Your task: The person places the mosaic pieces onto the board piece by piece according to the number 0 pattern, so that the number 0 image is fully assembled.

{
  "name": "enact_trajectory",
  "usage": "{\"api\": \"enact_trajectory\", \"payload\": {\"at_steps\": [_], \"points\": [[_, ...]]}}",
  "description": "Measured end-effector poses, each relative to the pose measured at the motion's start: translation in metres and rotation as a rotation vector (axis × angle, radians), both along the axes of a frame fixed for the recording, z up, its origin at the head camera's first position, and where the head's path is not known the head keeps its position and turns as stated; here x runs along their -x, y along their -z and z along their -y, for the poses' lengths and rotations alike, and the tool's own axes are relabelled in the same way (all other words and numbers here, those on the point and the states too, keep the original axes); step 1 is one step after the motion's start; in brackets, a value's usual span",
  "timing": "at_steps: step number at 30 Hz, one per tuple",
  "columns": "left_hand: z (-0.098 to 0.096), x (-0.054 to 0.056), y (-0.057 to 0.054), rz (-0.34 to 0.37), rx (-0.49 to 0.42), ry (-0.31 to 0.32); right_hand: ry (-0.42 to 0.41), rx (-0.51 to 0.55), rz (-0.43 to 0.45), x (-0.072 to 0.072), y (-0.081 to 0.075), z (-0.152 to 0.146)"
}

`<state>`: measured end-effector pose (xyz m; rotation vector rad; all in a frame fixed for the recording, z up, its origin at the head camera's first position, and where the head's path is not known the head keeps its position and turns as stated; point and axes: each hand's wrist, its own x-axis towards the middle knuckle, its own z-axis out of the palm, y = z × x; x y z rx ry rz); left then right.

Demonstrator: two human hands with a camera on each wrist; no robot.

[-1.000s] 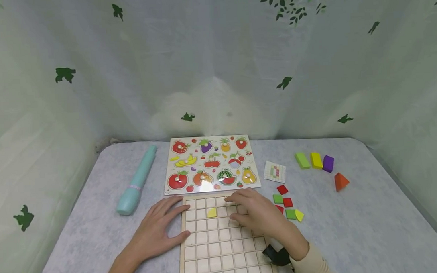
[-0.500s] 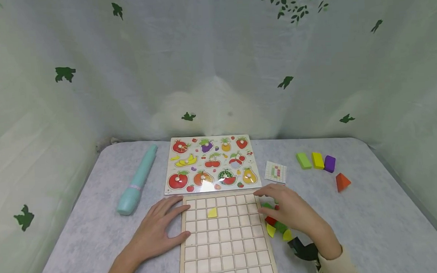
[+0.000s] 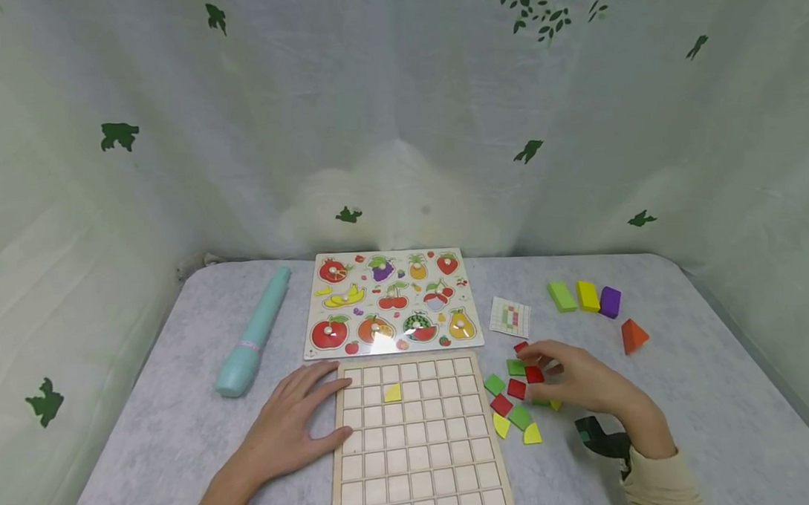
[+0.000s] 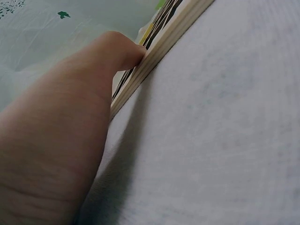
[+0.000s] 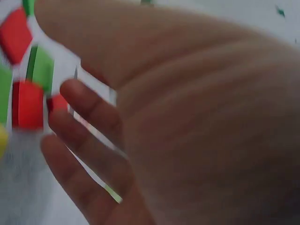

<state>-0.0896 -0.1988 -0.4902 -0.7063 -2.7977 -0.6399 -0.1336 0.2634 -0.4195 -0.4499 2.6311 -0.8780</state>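
My left hand (image 3: 283, 424) rests along the left edge of a wooden grid board (image 3: 408, 460), fingers spread and fingertips on its frame. In the left wrist view the thumb touches the board's edge (image 4: 154, 56). One yellow piece (image 3: 392, 392) with a rounded corner lies in an upper cell. Right of the board, my right hand (image 3: 586, 380) hovers over loose coloured pieces, thumb and fingers apart, nothing seen between them. Red squares (image 3: 516, 387), green squares (image 3: 520, 417) and yellow rounded pieces (image 3: 532, 434) lie there; the hand partly covers some.
A fruit puzzle board (image 3: 393, 312) lies behind the grid. At left lies a light-blue bottle-shaped object (image 3: 247, 354). A small patterned card (image 3: 510, 318), several blocks (image 3: 587, 296) and an orange triangular block (image 3: 633, 337) are at right. A curtain (image 3: 400, 119) hangs behind the table.
My right hand has moved right, from above the grid to over the loose pieces, uncovering the board's upper right cells. The left hand stays in place.
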Motion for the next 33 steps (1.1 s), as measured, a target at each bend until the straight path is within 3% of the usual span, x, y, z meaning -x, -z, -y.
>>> {"api": "enact_trajectory", "payload": {"at_steps": [10,16,21,33], "points": [[0.002,0.001,0.000,-0.006,0.001,0.004,0.037,0.035,0.125,0.000,0.006,-0.024],[0.002,0.001,0.000,-0.013,-0.005,0.007,0.108,-0.020,0.141,-0.001,0.007,-0.028],[0.002,0.000,-0.001,-0.004,-0.012,0.005,0.149,-0.058,0.101,-0.002,0.007,-0.033],[0.000,-0.001,-0.002,0.013,-0.014,-0.002,0.097,-0.106,-0.067,0.004,0.012,-0.031]]}}
